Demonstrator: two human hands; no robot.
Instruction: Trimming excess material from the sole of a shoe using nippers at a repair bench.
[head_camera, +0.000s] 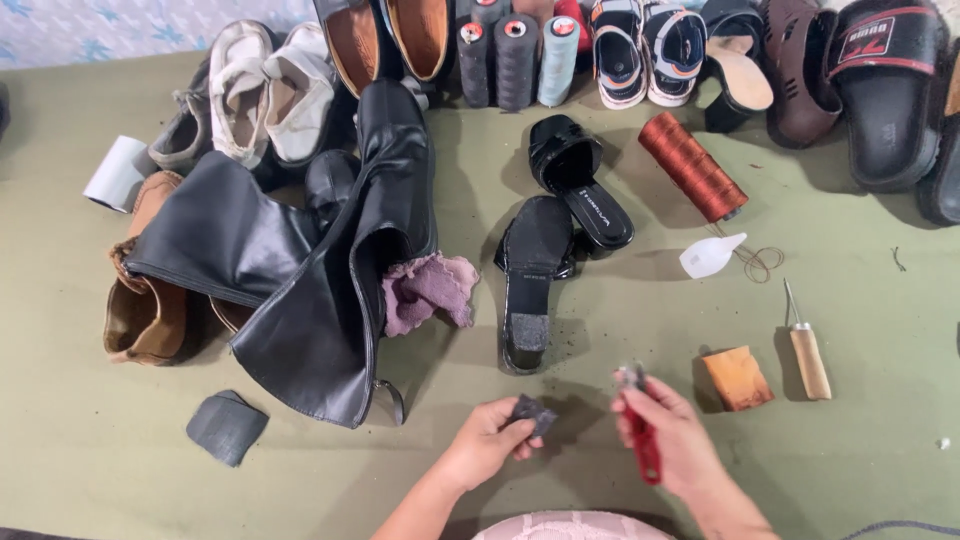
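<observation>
The left hand (490, 440) is pinching a small dark rubber piece (533, 412) between thumb and fingertips, its grip clenched on it just above the near edge of the olive-green worktop (600, 330). The right hand (668, 440) is grasping red-handled pliers (640, 430), its grip clenched round the handles, with the metal tip pointing up and lying just beside the rubber piece, to its right.

Just beyond the hands, a black sandal (530, 280) is lying sole-up, its heel end nearest the hands, and a second black sandal (580, 180) is resting farther off, touching it. To the left, tall black leather boots (320, 260) are sprawling with a pink cloth (430, 290) at the opening. To the right, a wooden block (737, 378), a wooden-handled awl (805, 350), a white squeeze bottle (710, 255) and a spool of rust-red thread (692, 165) are lying apart. More shoes are lining the far edge.
</observation>
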